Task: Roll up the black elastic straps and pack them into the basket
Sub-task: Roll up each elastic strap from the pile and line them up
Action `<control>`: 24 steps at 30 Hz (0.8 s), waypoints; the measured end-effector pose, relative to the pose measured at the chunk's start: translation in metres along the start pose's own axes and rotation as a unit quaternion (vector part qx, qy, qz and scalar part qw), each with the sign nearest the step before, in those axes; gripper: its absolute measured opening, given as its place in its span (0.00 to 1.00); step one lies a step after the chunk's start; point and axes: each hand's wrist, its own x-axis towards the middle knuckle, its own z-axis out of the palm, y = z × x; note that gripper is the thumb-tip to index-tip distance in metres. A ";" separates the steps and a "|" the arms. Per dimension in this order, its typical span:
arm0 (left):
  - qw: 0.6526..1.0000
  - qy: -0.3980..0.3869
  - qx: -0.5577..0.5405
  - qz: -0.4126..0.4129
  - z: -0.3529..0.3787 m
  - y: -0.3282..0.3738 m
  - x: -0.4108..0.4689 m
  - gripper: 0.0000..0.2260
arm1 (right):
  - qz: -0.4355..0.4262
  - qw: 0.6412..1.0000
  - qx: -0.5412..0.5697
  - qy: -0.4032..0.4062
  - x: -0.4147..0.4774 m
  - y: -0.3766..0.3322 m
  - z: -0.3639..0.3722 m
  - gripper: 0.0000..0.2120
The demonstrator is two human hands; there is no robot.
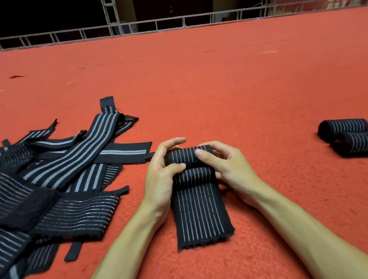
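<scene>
Because the strap (200,212) between the hands is soft woven elastic, I judge that it is light and limp, and that it will spring loose if the pressure on the wound part is let go. Its far end is wound into a thick roll (180,156), and both hands are clamped on this roll. The left hand (159,173) takes it from the left end, with the thumb laid across the front and the fingers curled over the top. The right hand (226,164) takes it from the right end, with one fingertip pressing on the top.

The two wrists are low, near the red carpet (268,104), and the forearms come in from the near side, one on each side of the flat tail. This tail lies on the carpet towards the person and ends in a slightly jagged edge.

The best place to take hold, in my opinion, is at the two ends of the roll — there the layers can be held in line. The ribbed surface does not look slippery.

To the left of the left hand lies a pile of loose straps (42,183), some broad and some narrow, overlapping one another. Well to the right of the right hand, two finished rolls (355,136) lie touching each other. I see no basket from here.
</scene>
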 end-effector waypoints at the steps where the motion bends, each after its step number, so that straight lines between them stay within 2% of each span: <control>1: 1.000 0.000 0.009 -0.002 0.000 -0.001 0.000 0.22 | -0.002 1.000 0.016 -0.001 -0.001 -0.002 0.000 0.06; 8: 0.997 -0.012 -0.020 -0.079 0.006 -0.003 -0.003 0.14 | -0.009 0.996 0.093 -0.005 0.001 0.000 -0.003 0.13; 10: 0.996 -0.010 -0.005 -0.087 0.008 -0.004 -0.003 0.15 | -0.018 0.996 0.091 -0.005 0.001 0.003 -0.005 0.13; 13: 0.996 -0.015 0.008 -0.087 0.008 -0.004 -0.004 0.17 | -0.063 0.996 0.067 -0.002 0.001 0.005 -0.005 0.13; 16: 0.997 -0.013 0.006 -0.077 0.006 -0.002 -0.004 0.13 | -0.124 0.992 -0.021 0.006 0.000 0.004 -0.005 0.13; 18: 0.998 -0.009 0.000 -0.056 0.004 -0.001 -0.004 0.13 | -0.131 0.991 -0.040 0.006 0.000 0.004 -0.006 0.12; 22: 1.000 0.009 0.000 -0.016 0.001 0.001 -0.003 0.14 | -0.110 0.994 0.009 -0.006 0.002 0.004 -0.008 0.10; 24: 1.000 0.017 -0.010 -0.012 -0.001 0.001 -0.003 0.14 | -0.117 0.991 -0.058 0.041 0.004 0.006 -0.007 0.13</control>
